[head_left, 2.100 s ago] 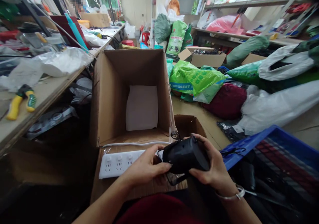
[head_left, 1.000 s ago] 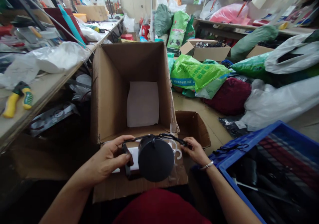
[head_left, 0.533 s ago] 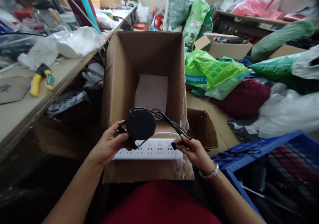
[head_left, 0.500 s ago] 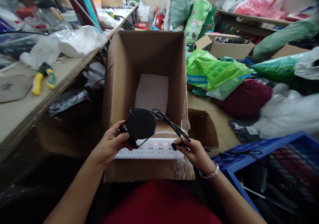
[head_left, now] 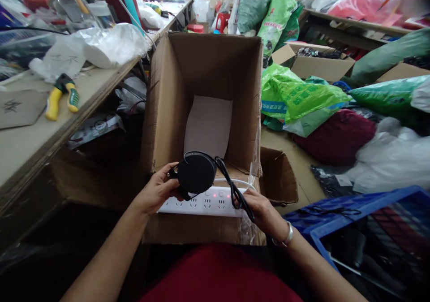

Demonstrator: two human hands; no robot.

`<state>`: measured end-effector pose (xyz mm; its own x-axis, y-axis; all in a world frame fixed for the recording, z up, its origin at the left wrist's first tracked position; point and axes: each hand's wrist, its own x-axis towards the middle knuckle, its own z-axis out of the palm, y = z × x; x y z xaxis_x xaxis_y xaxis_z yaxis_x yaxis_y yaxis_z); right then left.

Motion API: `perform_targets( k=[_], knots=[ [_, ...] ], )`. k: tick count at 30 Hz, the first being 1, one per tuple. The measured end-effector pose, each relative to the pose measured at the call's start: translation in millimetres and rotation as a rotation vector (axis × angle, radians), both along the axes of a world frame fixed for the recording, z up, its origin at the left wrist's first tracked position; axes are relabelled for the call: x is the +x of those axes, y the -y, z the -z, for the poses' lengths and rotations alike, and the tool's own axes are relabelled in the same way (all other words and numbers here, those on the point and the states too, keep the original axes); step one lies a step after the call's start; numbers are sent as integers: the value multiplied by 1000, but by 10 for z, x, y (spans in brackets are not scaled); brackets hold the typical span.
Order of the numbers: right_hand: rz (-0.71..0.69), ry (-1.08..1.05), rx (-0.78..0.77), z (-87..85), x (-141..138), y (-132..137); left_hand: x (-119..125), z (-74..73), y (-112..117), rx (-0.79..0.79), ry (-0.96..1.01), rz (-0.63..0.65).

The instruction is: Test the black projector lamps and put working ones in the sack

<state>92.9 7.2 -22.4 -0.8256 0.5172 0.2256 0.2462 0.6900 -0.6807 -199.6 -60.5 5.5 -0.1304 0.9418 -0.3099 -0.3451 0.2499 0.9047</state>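
My left hand [head_left: 157, 193] grips a round black device [head_left: 196, 173] by its side, holding it just above a white power strip [head_left: 201, 202]. A black cable [head_left: 231, 187] runs from the device down to my right hand [head_left: 261, 209], which is closed on the cable's end at the strip's right end. Red lights glow on the strip. The strip lies on the near flap of an open cardboard box [head_left: 164, 105] that has a white sheet [head_left: 208, 125] on its bottom.
A workbench [head_left: 30, 136] runs along the left with yellow-green pliers [head_left: 60, 97] and plastic bags. A blue crate [head_left: 339, 203] of dark parts stands at lower right. Green sacks [head_left: 295, 98], a red bag and white bags cover the floor at right.
The device was in both hands low at right; it has gone to my left hand alone over the strip. My right hand took the cable end to the strip, whose red lights came on.
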Motion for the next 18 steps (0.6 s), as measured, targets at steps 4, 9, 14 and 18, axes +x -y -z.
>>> perform_targets(
  k=[4,9,14,18],
  knots=[
    [7,-17,22,133,9,45,-65,-35,-120,-6,-114,36],
    [64,-57,1,243,20,84,-140,38,-419,83,-169,110],
    [126,-91,-25,297,21,97,-202,91,-634,133,-214,129],
    [114,-125,52,447,43,67,-225,32,-667,141,-246,145]
  ],
)
